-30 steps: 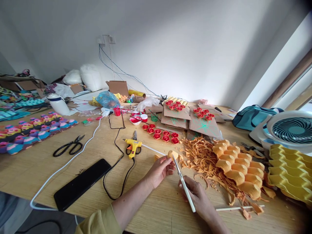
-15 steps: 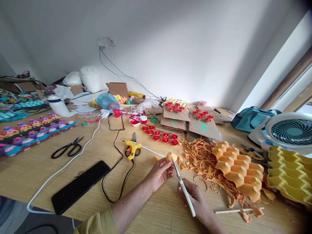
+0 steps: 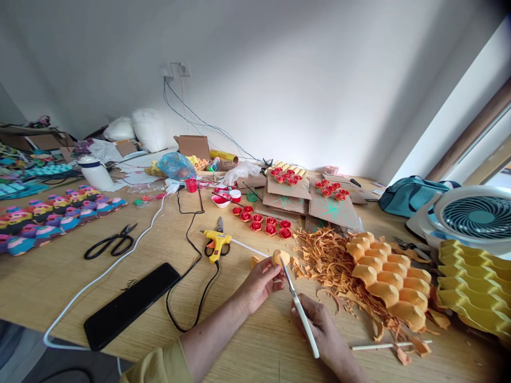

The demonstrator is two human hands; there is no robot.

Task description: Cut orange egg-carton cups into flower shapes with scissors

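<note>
Between the thumb and fingers of my left hand (image 3: pixel 261 283) is a small orange egg-carton cup (image 3: pixel 279 258). My right hand (image 3: pixel 319 324) is closed around white-handled scissors (image 3: pixel 304 319), whose blades reach up against the cup's near right side. Whether the blades are cutting into it I cannot tell. Just behind my left hand lies another orange piece (image 3: pixel 255 260), partly hidden. A heap of orange carton scraps (image 3: pixel 323 255) spreads to the right, against an orange egg tray (image 3: pixel 387 276). Several red paper roses (image 3: pixel 270 229) stand beyond the cup.
A yellow glue gun (image 3: pixel 217 243) with a black cord lies left of my hands, near a black phone (image 3: pixel 131 306) and black scissors (image 3: pixel 112 242). At right are a yellow egg tray (image 3: pixel 471 287), a fan (image 3: pixel 479 213) and a wooden stick (image 3: pixel 389 345). Cardboard sheets (image 3: pixel 287 199) lie behind.
Hardly anything differs. Both hands, the orange cup and the scissors keep almost the same place, with only a very slight shift of the view.
</note>
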